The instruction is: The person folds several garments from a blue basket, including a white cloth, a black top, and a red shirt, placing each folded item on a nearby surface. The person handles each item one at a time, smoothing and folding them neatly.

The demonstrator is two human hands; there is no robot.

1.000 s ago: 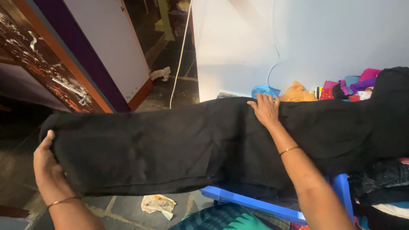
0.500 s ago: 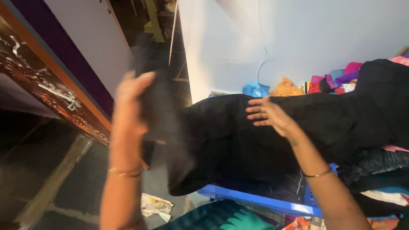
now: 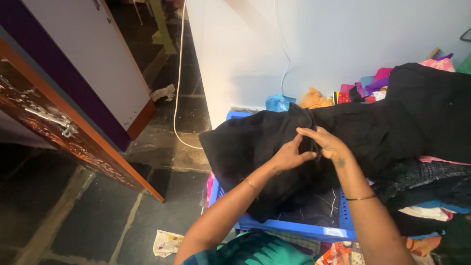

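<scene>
Lying folded across the top of a blue plastic basket (image 3: 289, 228), a large black garment (image 3: 255, 142) is gripped by both hands near its middle fold. The left hand (image 3: 290, 156) is closed on the cloth, its fingers pinching a bunched ridge of the fabric. The right hand (image 3: 327, 143) is set just beside it, touching it at the fingertips, and its grip is likewise closed on the same ridge, with the thumb and fingers curled over the cloth. A thin bangle is worn on each wrist.

The basket is seen to be filled: under the black garment, darker cloth with thin pale lines shows through the slotted wall, and a strip of pink cloth (image 3: 210, 184) hangs at its left edge. The garment's right part is spread over a heap of other clothes (image 3: 431, 196), in which black patterned, white, blue and pink pieces are stacked. Behind the garment, against the pale wall (image 3: 343, 44), more coloured clothes are piled, among them an orange piece (image 3: 314, 99), a light blue one (image 3: 278, 103) and purple and pink ones (image 3: 378, 81).

On the dark stone floor (image 3: 88, 216) a crumpled printed cloth (image 3: 167, 243) is lying near the basket's front left corner. A white cable (image 3: 180, 73) is hung down to the floor, and a carved wooden door (image 3: 54, 122) is seen at the left.
</scene>
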